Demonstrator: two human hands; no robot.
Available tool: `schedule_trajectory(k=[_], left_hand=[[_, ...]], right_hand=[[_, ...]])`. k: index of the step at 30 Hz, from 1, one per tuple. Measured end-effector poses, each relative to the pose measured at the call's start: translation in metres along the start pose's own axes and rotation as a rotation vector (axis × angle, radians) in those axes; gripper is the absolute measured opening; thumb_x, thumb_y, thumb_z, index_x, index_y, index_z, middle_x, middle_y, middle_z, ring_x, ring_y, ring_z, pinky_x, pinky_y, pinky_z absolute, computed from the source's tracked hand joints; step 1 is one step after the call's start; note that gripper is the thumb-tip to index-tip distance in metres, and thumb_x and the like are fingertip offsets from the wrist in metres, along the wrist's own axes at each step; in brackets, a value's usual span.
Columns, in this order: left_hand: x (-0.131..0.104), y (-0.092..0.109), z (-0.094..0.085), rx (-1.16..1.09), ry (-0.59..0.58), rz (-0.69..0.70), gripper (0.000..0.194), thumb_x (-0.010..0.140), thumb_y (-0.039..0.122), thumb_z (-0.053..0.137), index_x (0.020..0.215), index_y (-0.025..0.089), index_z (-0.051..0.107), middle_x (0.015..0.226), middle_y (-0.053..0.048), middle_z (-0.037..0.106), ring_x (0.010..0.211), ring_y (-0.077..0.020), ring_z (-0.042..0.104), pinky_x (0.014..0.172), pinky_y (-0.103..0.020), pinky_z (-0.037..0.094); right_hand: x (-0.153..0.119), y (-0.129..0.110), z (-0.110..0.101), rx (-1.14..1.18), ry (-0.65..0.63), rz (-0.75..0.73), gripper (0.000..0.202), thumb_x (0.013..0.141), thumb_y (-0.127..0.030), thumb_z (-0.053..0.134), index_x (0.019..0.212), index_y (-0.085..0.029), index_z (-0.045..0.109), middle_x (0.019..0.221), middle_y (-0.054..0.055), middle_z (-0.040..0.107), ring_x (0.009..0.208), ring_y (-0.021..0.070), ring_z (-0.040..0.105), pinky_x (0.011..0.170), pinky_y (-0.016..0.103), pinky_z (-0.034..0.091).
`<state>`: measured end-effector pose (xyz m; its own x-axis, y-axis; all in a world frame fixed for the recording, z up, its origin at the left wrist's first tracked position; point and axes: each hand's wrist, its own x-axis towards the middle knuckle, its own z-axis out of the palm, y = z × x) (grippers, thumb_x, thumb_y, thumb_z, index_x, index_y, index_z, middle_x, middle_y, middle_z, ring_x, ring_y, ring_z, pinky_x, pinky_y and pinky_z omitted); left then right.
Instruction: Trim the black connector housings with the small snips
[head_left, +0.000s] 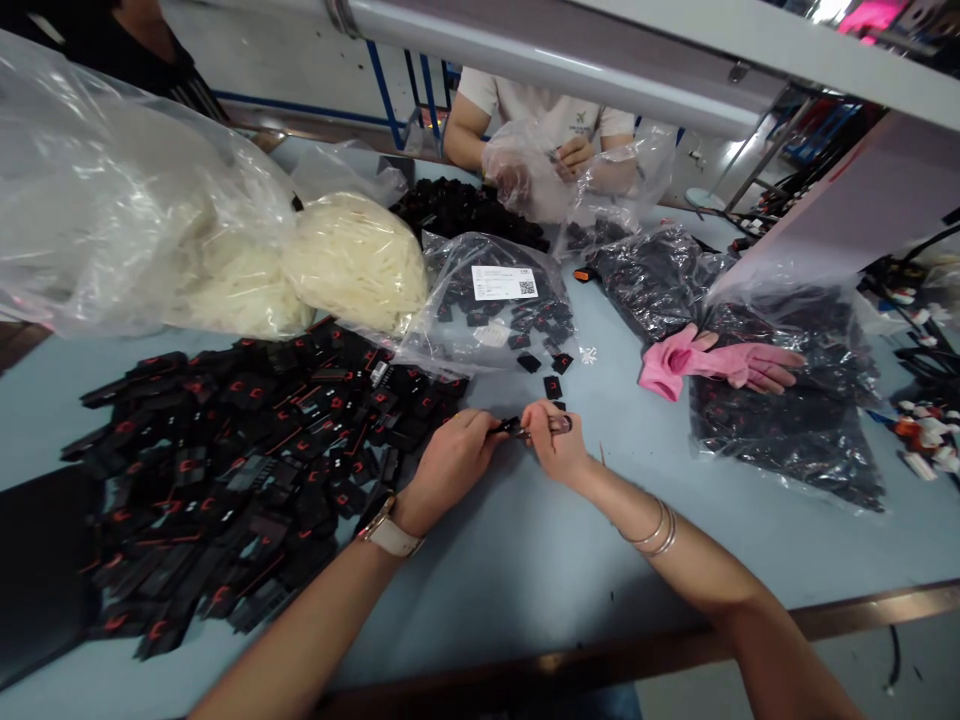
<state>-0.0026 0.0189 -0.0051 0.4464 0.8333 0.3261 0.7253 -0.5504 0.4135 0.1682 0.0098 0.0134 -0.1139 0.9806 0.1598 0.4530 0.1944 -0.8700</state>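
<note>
My left hand [455,455], with a watch on its wrist, pinches a small black part [505,426] over the middle of the table. Close beside it, my right hand [555,445] is closed round a slim tool with a purplish, see-through handle [560,424], its front end meeting the black part. Fine detail where they meet is too small to tell. Left of my hands spreads a large pile of black parts with red marks [262,450]. Several loose black pieces [553,387] lie just beyond my right hand, before a labelled clear bag [495,300].
Bags of cream-coloured pieces [360,260] stand at the back left. Pink gloves [720,362] lie on bags of black parts [787,440] at the right. A black tray [45,570] sits at the left edge. Across the table, a person [555,120] handles a clear bag.
</note>
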Motion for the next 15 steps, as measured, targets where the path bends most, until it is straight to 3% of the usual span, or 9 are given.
schedule_trajectory(k=[4,7,11,15], left_hand=[[0.000,0.000,0.000,0.008,-0.007,0.004,0.012,0.087,0.023,0.052,0.078,0.017,0.055,0.077,-0.006,0.062,0.071,-0.0178,0.059,0.064,-0.028,0.048],[0.000,0.004,-0.002,0.018,0.011,0.027,0.010,0.088,0.022,0.050,0.088,0.016,0.057,0.081,-0.007,0.063,0.074,-0.0185,0.060,0.065,-0.029,0.049],[0.000,0.012,-0.010,0.092,0.064,0.152,0.021,0.090,0.018,0.043,0.107,0.016,0.056,0.088,-0.007,0.066,0.080,-0.0192,0.061,0.073,-0.031,0.050],[0.002,0.011,-0.023,0.161,0.144,0.199,0.021,0.089,0.014,0.043,0.105,0.016,0.056,0.089,-0.007,0.066,0.083,-0.0194,0.059,0.079,-0.033,0.048]], right_hand=[[0.000,0.002,0.001,0.096,0.031,0.012,0.041,0.092,-0.048,0.030,0.072,-0.020,0.051,0.052,-0.003,0.047,0.046,0.0099,0.050,0.045,0.020,0.036],[0.002,0.002,-0.001,0.222,0.139,0.023,0.045,0.091,-0.054,0.027,0.072,-0.020,0.050,0.051,-0.004,0.045,0.041,0.0084,0.043,0.041,0.020,0.032],[0.007,0.000,-0.010,0.222,0.271,-0.013,0.042,0.089,-0.055,0.034,0.071,-0.020,0.048,0.053,-0.003,0.047,0.043,0.0081,0.041,0.043,0.021,0.034],[0.018,0.001,-0.019,0.207,0.412,-0.052,0.034,0.089,-0.051,0.038,0.078,-0.020,0.047,0.059,-0.003,0.049,0.049,0.0094,0.045,0.048,0.023,0.038]])
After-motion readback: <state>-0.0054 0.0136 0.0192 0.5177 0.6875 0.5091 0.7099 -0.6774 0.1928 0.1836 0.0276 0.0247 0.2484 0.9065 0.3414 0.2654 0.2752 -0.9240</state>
